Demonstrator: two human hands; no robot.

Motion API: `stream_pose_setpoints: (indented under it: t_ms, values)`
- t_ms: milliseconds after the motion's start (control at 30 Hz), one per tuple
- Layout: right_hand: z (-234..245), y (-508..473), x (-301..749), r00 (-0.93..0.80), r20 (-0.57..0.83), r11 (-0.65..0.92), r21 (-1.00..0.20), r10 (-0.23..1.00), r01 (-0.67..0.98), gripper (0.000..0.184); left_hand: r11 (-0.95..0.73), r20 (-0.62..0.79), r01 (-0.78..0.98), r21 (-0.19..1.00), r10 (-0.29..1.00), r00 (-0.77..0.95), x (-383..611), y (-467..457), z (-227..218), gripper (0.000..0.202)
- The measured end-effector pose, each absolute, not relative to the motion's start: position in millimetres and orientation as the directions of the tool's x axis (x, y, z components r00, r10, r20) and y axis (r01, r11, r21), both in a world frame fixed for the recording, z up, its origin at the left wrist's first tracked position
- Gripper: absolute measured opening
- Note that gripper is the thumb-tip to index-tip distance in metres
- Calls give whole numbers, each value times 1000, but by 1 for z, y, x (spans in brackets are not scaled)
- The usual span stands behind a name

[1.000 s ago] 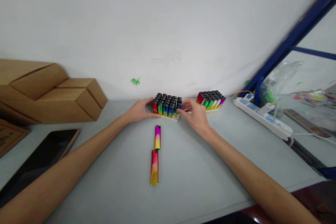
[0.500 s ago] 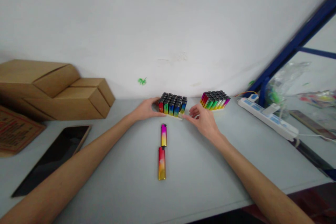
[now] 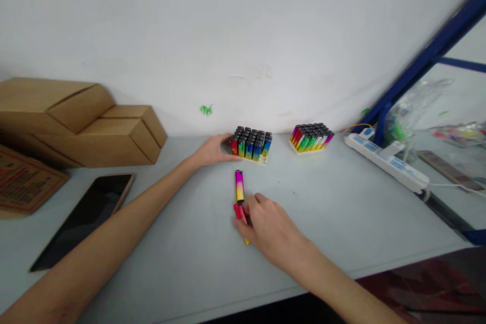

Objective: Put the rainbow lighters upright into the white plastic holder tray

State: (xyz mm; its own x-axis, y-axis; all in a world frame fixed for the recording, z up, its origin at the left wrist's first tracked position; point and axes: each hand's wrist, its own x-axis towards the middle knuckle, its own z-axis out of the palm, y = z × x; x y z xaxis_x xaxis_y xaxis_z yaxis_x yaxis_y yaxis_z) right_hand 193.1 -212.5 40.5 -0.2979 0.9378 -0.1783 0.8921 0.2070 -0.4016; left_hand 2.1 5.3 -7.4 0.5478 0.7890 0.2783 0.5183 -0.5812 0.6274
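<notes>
My left hand [image 3: 211, 152] grips the left end of a white tray [image 3: 262, 162], thumb along the front and fingers behind. Upright lighters [image 3: 249, 146] with black tops and rainbow metallic bodies stand packed in that tray; its front right corner shows a gap. Closer to me, my right hand [image 3: 270, 230] is closed on a red-and-yellow lighter [image 3: 238, 211], pinching it between thumb and fingers, which partly cover it. A purple-and-yellow lighter [image 3: 239, 187] lies flat on the table, just beyond the one in my right hand.
Another tray of upright lighters [image 3: 312, 139] stands to the right by the wall. Further right is a white power strip [image 3: 391, 162] with plugs, beside a blue frame [image 3: 425, 61]. Cardboard boxes [image 3: 110, 142] and a dark tablet-like device [image 3: 87, 215] are on the left.
My right hand has left the tray's front right corner, come toward me and closed on the red-and-yellow lighter, which is now tilted. My left hand has stayed on the tray.
</notes>
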Motion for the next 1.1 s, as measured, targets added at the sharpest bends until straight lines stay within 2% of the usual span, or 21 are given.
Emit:
stream_pose_setpoints:
  t_ms: [67,100,200,333,500,600,767,900,1000,1100]
  values:
    - [40,-213,207,-312,-194,200,-444,930,874,10,-579,274,519,629,790,549,2,5,-8,83]
    - [41,-214,216,-331,-189,209,-476,925,854,8,-578,274,518,631,790,548,2,5,-8,83]
    - [44,-211,247,-400,-150,228,-623,904,748,18,-573,272,522,632,795,542,2,6,-8,83]
    - [55,-187,279,-478,-86,196,-839,874,508,24,-573,273,528,626,796,540,1,6,-8,85]
    - [61,-144,290,-556,51,177,-968,830,176,32,-580,277,537,612,793,542,2,4,-5,83]
    - [54,-133,288,-522,62,97,-994,851,40,33,-578,282,545,607,798,532,1,3,-4,86]
    - [42,-137,286,-463,68,49,-997,884,-53,36,-576,269,547,607,797,540,0,4,-5,83]
    - [44,-139,285,-452,14,-25,-996,892,-81,52,-567,257,573,591,806,533,1,4,-4,80]
    - [45,-138,284,-368,24,-5,-997,929,-79,62,-558,247,593,581,814,525,2,3,-3,81]
    - [43,-136,282,-278,19,-3,-997,960,-77,65,-564,252,594,574,812,527,2,3,-3,82]
